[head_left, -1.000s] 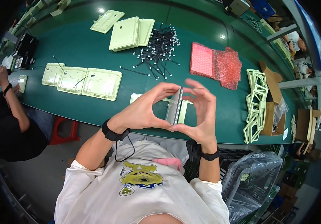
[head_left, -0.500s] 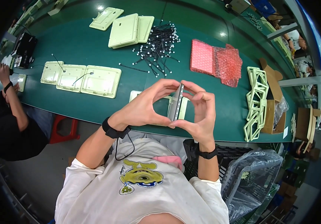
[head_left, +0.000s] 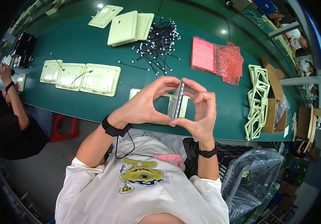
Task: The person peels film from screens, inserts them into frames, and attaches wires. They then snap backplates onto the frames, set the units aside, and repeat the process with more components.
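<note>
A thin grey flat panel [head_left: 176,101] stands on edge between my two hands, above the near part of the green table. Its narrow side, dotted with small details, faces up toward me. My left hand [head_left: 142,106] pinches it with fingers at the far end and thumb at the near end. My right hand [head_left: 203,112] grips the same ends from the other side. Beneath them lies a pale green plastic part [head_left: 133,92], mostly covered by my hands and the panel. I cannot make out the panel's broad faces well.
Pale green housings [head_left: 101,80] lie in a row at left, and more are stacked [head_left: 123,29] at the back. Black cables [head_left: 162,41] with white connectors form a pile. Red bubble wrap [head_left: 216,59], pale green frames [head_left: 257,100] and a cardboard box [head_left: 274,112] are rightward. A co-worker's arm [head_left: 14,99] is far left.
Both hands keep their grip on the panel, which has tilted very slightly. The surroundings have shifted a little in the picture; otherwise things look the same.
</note>
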### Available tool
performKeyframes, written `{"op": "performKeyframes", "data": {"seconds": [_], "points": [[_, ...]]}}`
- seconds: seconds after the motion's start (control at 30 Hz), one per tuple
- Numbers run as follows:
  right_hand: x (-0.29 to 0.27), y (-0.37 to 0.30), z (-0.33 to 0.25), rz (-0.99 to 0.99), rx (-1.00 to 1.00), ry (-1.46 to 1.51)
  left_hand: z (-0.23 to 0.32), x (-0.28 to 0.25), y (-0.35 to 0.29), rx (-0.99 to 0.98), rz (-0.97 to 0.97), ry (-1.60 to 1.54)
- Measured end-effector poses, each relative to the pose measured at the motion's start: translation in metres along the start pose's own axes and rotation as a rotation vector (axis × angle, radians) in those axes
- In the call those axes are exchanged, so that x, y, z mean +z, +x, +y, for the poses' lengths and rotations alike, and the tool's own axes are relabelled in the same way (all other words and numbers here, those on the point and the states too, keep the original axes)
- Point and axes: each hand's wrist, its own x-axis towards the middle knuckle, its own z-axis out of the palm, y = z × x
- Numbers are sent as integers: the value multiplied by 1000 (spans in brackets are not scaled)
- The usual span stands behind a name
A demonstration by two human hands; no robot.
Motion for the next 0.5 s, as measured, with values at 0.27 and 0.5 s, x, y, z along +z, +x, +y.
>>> {"op": "performKeyframes", "data": {"seconds": [0.27, 0.5], "points": [[0, 1, 1, 0, -3, -3, -2, -1, 3, -7, 10, 2], [-2, 2, -1, -9, 2, -6, -3, -2, 4, -5, 2, -4]]}}
